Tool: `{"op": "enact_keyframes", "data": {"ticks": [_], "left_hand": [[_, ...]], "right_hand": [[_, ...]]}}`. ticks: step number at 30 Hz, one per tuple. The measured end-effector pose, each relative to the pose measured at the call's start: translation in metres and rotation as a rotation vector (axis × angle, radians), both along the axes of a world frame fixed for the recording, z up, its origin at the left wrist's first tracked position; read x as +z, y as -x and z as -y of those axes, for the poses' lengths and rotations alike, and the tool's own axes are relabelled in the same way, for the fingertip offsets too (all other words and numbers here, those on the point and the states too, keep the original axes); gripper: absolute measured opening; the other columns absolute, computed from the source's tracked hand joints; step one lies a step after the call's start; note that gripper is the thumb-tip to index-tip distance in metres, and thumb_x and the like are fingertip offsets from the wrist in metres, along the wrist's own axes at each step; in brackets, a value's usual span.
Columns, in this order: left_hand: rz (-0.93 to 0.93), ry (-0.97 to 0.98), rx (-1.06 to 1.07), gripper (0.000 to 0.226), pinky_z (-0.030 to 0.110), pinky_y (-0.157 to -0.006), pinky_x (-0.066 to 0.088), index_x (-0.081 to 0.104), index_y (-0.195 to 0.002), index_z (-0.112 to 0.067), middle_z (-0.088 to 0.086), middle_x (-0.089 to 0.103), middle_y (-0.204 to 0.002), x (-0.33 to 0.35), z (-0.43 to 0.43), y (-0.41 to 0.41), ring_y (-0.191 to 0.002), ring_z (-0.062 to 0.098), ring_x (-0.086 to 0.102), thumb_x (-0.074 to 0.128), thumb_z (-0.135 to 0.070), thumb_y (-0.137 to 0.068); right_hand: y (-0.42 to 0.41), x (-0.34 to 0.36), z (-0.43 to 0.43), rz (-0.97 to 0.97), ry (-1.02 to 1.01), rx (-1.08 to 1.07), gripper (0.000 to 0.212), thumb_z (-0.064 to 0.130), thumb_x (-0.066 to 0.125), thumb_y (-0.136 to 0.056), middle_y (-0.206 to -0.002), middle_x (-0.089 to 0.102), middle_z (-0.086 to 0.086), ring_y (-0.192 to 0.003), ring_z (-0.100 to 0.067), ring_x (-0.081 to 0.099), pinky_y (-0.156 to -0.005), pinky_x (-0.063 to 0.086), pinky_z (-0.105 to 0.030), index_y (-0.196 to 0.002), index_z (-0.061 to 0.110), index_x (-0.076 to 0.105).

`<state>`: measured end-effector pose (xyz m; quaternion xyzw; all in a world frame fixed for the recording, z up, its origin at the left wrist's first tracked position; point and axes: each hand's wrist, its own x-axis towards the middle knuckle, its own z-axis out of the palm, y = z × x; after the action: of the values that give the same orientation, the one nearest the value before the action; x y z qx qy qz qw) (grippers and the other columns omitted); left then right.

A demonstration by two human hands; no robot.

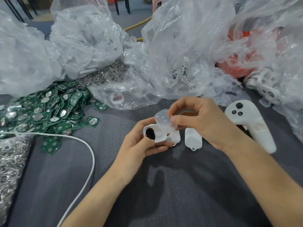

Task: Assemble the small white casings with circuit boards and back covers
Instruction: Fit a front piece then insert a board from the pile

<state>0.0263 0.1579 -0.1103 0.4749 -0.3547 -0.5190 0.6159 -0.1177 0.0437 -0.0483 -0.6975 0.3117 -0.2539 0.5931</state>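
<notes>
- The grey cloth-covered surface (147, 185) lies bare just in front of the person, with both forearms reaching across it to work at mid-reach.
- The left hand (141, 145) has its grip closed around a small white casing (158, 136). Fingers curl beneath and the thumb lies on top, beside a dark round opening. The casing is tilted with its open side up, which looks meant to present it for a part to go in.
- The right hand (201, 123) pinches a translucent button membrane (164, 119) between thumb and fingers, holding it just above the casing and angled towards it — my guess is that it is about to be seated there.
- What looks like a back cover (193, 140) lies flat on the surface just beside the casing, below the right hand, probably staged for closing up.
- A white cable (91, 154) curves across the left of the surface.
- Metal clips (9, 161) sit heaped at the left edge.
- Green circuit boards (41, 112) form a loose pile on the left within easy reach, and one stray circuit board (91, 122) lies nearest the hands — none is in the casing as far as I can see.
- A white handheld controller (252, 126) rests to the right, apart from the work.
- Crumpled clear plastic bags (180, 46) holding more white parts fill the far side, and one of them veils a red basket (237, 66).
</notes>
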Motion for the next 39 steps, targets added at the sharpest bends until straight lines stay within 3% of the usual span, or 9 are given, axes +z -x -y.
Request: {"op": "enact_keyframes", "data": {"ticks": [4,11,14,17,21,25,29,32,39], "left_hand": [[0.004,-0.011,0.001,0.048,0.029,-0.075,0.056,0.062,-0.117,-0.022,0.016,0.07,-0.106,-0.001,0.001,-0.001,-0.092,0.034,0.07,0.044,-0.002,-0.077],[-0.035,-0.047,0.016,0.054,0.03,-0.073,0.057,0.056,-0.122,-0.012,0.024,0.066,-0.112,0.0,0.002,0.0,-0.09,0.038,0.07,0.042,0.001,-0.072],[-0.076,-0.056,0.014,0.057,0.03,-0.073,0.057,0.056,-0.123,-0.01,0.023,0.067,-0.111,0.0,0.003,-0.001,-0.091,0.038,0.07,0.039,0.0,-0.069],[-0.114,-0.061,0.021,0.06,0.03,-0.073,0.057,0.055,-0.124,-0.011,0.022,0.068,-0.111,0.0,0.003,-0.002,-0.097,0.036,0.069,0.037,0.0,-0.067],[-0.12,-0.059,0.027,0.06,0.028,-0.076,0.056,0.053,-0.127,-0.011,0.016,0.068,-0.115,0.0,0.003,-0.002,-0.102,0.033,0.068,0.039,-0.001,-0.069],[-0.114,-0.065,0.006,0.052,0.029,-0.079,0.056,0.058,-0.122,-0.013,0.013,0.069,-0.116,0.002,0.002,-0.002,-0.105,0.032,0.067,0.043,-0.003,-0.073],[-0.124,-0.086,-0.004,0.052,0.029,-0.08,0.056,0.059,-0.121,-0.011,0.011,0.069,-0.115,0.002,0.002,-0.002,-0.105,0.031,0.067,0.043,-0.002,-0.072],[-0.131,-0.111,0.002,0.056,0.028,-0.078,0.057,0.059,-0.121,-0.01,0.01,0.07,-0.114,0.002,0.003,-0.001,-0.104,0.03,0.067,0.044,-0.002,-0.068],[-0.128,-0.122,0.01,0.053,0.027,-0.075,0.057,0.059,-0.119,-0.012,0.007,0.071,-0.113,0.004,0.003,0.0,-0.104,0.03,0.067,0.045,-0.003,-0.068]], "right_hand": [[0.001,-0.002,-0.001,0.023,-0.011,-0.004,0.017,-0.009,0.067,-0.079,-0.079,0.071,-0.003,-0.068,-0.013,0.065,-0.063,0.051,-0.015,-0.078,0.008,0.068],[0.004,-0.007,0.001,0.035,-0.118,-0.033,0.043,-0.018,0.06,-0.077,-0.083,0.058,-0.013,-0.071,-0.02,0.068,-0.068,0.058,-0.027,-0.104,0.015,0.068],[0.005,-0.007,0.0,0.067,-0.158,-0.036,0.024,-0.012,0.065,-0.077,-0.091,0.066,-0.023,-0.077,-0.025,0.07,-0.07,0.058,-0.029,-0.091,0.006,0.07],[0.005,-0.01,-0.003,0.074,-0.156,-0.094,0.009,0.0,0.068,-0.08,-0.083,0.072,-0.014,-0.078,-0.025,0.071,-0.074,0.06,-0.034,-0.087,0.006,0.068],[0.003,-0.015,-0.008,0.05,-0.134,-0.166,0.021,0.008,0.072,-0.08,-0.077,0.074,-0.009,-0.072,-0.018,0.072,-0.054,0.051,-0.021,-0.096,0.017,0.063],[0.001,-0.019,-0.014,0.037,-0.094,-0.114,0.013,0.008,0.069,-0.084,-0.07,0.073,-0.005,-0.053,-0.006,0.06,-0.046,0.039,-0.012,-0.093,0.018,0.065],[-0.002,-0.016,-0.021,-0.04,0.008,-0.025,0.016,0.006,0.068,-0.084,-0.066,0.072,0.005,-0.044,-0.001,0.055,-0.044,0.036,-0.006,-0.096,0.015,0.061],[-0.003,-0.015,-0.022,-0.208,0.174,0.002,0.012,0.019,0.071,-0.083,-0.069,0.073,0.01,-0.053,-0.008,0.062,-0.052,0.043,-0.01,-0.086,0.023,0.06],[-0.003,-0.018,-0.021,-0.176,0.157,-0.037,0.009,0.018,0.072,-0.082,-0.07,0.073,0.007,-0.061,-0.004,0.068,-0.057,0.044,-0.006,-0.076,0.021,0.066]]}}
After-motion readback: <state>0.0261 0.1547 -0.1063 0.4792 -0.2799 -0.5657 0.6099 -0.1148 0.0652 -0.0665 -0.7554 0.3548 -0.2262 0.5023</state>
